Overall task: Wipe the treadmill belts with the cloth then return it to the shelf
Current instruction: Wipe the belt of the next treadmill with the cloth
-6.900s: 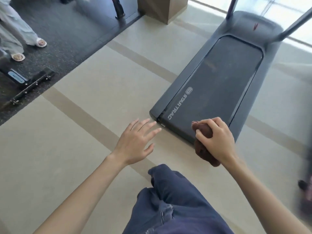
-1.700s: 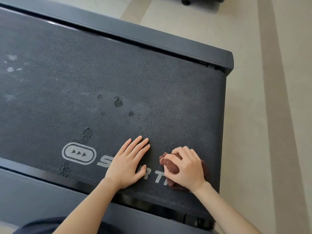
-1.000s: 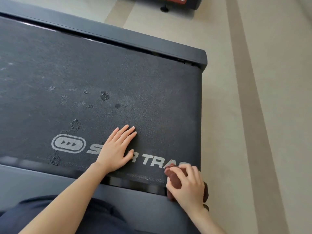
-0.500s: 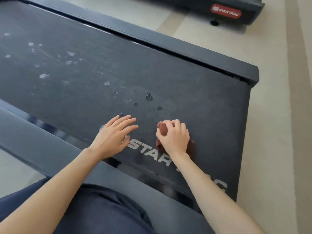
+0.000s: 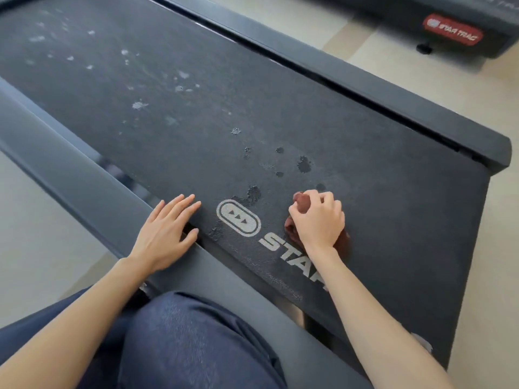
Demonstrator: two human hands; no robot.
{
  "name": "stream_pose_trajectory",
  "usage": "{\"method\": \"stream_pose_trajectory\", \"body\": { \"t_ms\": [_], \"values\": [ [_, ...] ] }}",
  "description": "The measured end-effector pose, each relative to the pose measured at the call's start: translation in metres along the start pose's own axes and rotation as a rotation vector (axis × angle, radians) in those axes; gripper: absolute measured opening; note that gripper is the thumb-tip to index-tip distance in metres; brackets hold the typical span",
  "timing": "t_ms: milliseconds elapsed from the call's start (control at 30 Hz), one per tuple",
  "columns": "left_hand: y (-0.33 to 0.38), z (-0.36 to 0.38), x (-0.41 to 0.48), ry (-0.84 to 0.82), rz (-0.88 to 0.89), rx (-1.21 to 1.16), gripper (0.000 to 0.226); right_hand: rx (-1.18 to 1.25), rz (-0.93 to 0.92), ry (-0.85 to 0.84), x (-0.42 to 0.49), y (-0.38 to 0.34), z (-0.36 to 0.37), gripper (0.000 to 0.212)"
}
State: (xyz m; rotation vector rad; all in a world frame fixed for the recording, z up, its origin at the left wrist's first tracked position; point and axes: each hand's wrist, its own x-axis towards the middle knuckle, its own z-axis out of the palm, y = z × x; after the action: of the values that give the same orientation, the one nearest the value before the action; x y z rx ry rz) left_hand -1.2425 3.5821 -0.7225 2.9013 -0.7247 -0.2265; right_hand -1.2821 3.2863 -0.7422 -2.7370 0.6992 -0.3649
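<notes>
Grey side rail [image 5: 84, 175] has my left hand [image 5: 165, 234] lying flat, fingers straight, holding nothing. My right hand [image 5: 317, 220] squeezes the brown cloth [image 5: 344, 240] on the belt [image 5: 196, 108]. I should press down and rub the dark spots [image 5: 304, 164] nearby.

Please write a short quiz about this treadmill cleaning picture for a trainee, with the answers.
1. True or false: the left hand holds the brown cloth.
2. Where does the right hand press the cloth? A) on the floor B) on the belt, beside the oval logo C) on the side rail
3. What on the belt is not yet wiped?
Key: 1 false. 2 B. 3 the dark spots just beyond the cloth and the pale marks further up the belt.
</notes>
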Motion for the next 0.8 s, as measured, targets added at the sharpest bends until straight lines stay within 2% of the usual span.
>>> {"method": "stream_pose_trajectory", "body": {
  "t_ms": [67, 233, 433, 533, 667, 800],
  "values": [
    [-0.011, -0.002, 0.007, -0.005, -0.019, 0.011, 0.074, 0.007, -0.038, 0.002, -0.014, -0.019, 0.007, 0.028],
    [-0.033, 0.002, 0.019, -0.014, -0.054, 0.015, 0.073, 0.067, -0.400, -0.073, -0.071, -0.063, 0.017, 0.031],
    [-0.038, 0.008, 0.022, 0.051, -0.045, -0.084, 0.063, 0.197, -0.694, -0.048, -0.067, -0.065, 0.029, 0.023],
    [-0.039, 0.009, 0.022, 0.059, -0.046, -0.101, 0.061, 0.191, -0.748, -0.086, -0.046, -0.093, 0.038, 0.021],
    [-0.039, 0.006, 0.022, 0.043, -0.042, -0.106, 0.061, 0.152, -0.705, -0.155, -0.019, -0.133, 0.038, 0.021],
    [-0.044, 0.006, 0.022, 0.026, -0.030, -0.110, 0.055, 0.220, -0.960, -0.227, -0.034, -0.085, 0.025, 0.025]
  ]
}}
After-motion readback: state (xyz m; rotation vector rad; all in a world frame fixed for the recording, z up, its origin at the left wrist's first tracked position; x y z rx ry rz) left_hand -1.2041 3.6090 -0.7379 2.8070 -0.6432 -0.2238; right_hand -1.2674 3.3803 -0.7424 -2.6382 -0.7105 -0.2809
